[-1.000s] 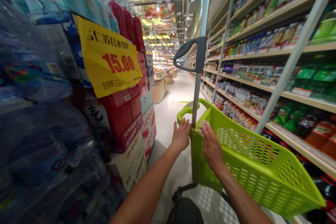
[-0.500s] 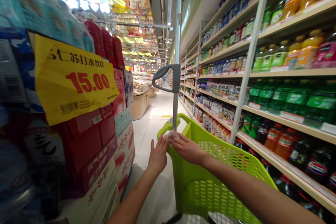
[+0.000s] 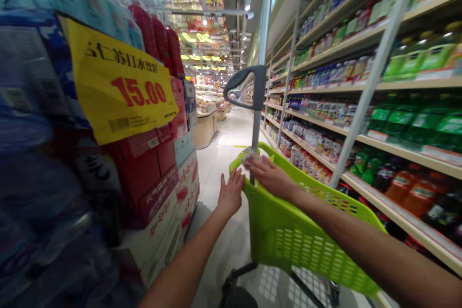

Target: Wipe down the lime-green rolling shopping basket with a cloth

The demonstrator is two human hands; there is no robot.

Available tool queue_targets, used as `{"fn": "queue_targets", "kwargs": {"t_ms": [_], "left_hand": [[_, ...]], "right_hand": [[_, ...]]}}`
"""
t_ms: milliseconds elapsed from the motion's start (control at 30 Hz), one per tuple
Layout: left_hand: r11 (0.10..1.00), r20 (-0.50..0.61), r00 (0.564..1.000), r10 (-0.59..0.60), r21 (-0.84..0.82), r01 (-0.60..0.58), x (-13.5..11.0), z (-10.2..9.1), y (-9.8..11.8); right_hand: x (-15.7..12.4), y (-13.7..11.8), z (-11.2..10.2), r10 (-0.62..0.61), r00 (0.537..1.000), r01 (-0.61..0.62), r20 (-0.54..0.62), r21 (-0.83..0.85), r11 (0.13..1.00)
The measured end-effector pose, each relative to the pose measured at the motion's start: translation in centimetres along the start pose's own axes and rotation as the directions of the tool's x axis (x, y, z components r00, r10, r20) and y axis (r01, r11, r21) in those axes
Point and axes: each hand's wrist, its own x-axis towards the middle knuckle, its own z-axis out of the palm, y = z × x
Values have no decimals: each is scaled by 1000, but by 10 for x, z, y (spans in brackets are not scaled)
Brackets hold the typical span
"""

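Observation:
A bright green shopping cart (image 3: 306,236) stands in front of me, with a grey metal pole (image 3: 263,29) rising from its near end. The pole carries a dark grey loop handle (image 3: 259,87). My left hand (image 3: 231,193) rests its fingertips on the cart's near rim, fingers stretched and slightly apart. Under the fingers of my right hand (image 3: 271,177) is a crumpled white tissue (image 3: 250,159), held beside the pole at the rim. The tissue looks thin and a little blurred, and my fingers partly cover it.
Stacked drink cartons (image 3: 140,178) with a yellow price sign (image 3: 124,89) stand close on the left. Shelves of bottles (image 3: 407,118) line the right side. A tiled aisle floor (image 3: 231,130) runs ahead past a wooden display counter (image 3: 205,130). Cart wheels (image 3: 231,279) show below.
My view has shifted, so the cart and shelves sit further right. My right hand and the tissue have moved from the rim's near edge up and forward beside the pole. My left hand stays at the rim.

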Motion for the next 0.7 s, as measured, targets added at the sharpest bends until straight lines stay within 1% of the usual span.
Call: {"fn": "queue_targets", "kwargs": {"t_ms": [33,100,133,167,200,267,300,333,367,433,500,533,567,667,700], "left_hand": [[1000,2,1000,-4,-11,4,-1,-1,1],[999,2,1000,-14,-32,14,-1,-2,2],[999,1,1000,-18,-42,18,-2,-1,2],[998,-1,1000,-22,-51,22,-2,-1,2],[998,-4,1000,-23,-60,23,-3,0,2],[997,-16,1000,-16,-79,15,-3,2,1],[996,-26,1000,-12,-88,10,-4,3,1],[995,-38,999,-10,-97,7,-4,5,1],[994,-48,999,-9,-105,4,-3,6,0],[993,-65,998,-13,-120,5,-3,7,0],[991,-73,997,-16,-132,6,-2,9,0],[990,-73,997,-16,-139,6,-2,9,0],[989,-74,997,-18,-147,7,-1,10,0],[986,-70,997,-17,-169,5,-1,10,0],[985,-69,997,-18,-173,6,0,10,0]], "right_hand": [[4,5,-3,75,997,-76,-31,-5,997],[15,16,-9,239,964,-238,-116,19,971],[19,18,-9,289,947,-286,-141,39,957],[21,18,-7,297,944,-291,-146,61,955],[19,14,-3,260,956,-251,-135,80,965],[12,2,6,99,992,-90,-83,106,990],[8,-4,10,21,998,-14,-54,114,993],[6,-8,13,-24,999,27,-32,121,992],[5,-10,14,-22,1000,24,-22,124,992],[7,-8,13,92,995,-88,-25,127,988],[9,-6,11,216,975,-207,-56,131,969],[9,-7,12,236,970,-226,-61,138,964],[6,-9,14,214,975,-203,-61,150,968],[-3,-20,24,42,998,-32,-46,186,982],[-4,-21,26,14,999,-6,-43,183,983]]}}
